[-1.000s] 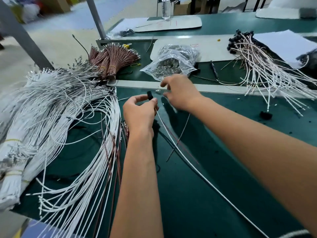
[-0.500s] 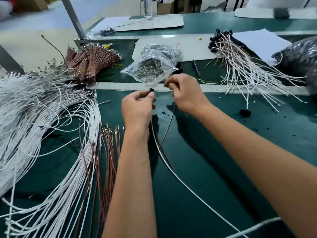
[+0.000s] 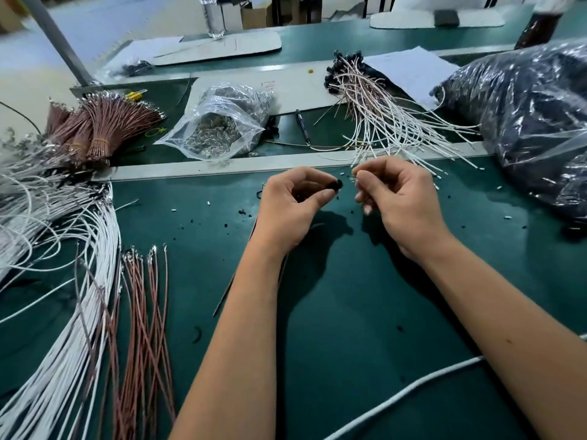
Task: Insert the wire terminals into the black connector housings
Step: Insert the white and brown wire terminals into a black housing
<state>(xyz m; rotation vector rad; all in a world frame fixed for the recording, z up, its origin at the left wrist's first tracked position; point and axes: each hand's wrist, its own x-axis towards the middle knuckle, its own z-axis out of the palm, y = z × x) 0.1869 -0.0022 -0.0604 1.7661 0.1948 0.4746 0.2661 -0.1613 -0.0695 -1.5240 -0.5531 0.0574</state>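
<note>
surface: green bench top point(image 3: 349, 312), with a pale strip point(image 3: 197, 168) running across it.
left edge: loose white wires point(image 3: 47, 217) fanned out; brown wires point(image 3: 143, 312) lie just beside them.
far left corner: tied brown wire bundles point(image 3: 101, 128).
far middle: clear bag point(image 3: 216, 131) of small metal parts, a pen point(image 3: 302, 127) near it.
far right: white wires with black ends point(image 3: 374, 112), a paper sheet point(image 3: 409, 71).
right edge: big clear bag of dark parts point(image 3: 533, 115).
near right corner: white cord point(image 3: 406, 392).
</note>
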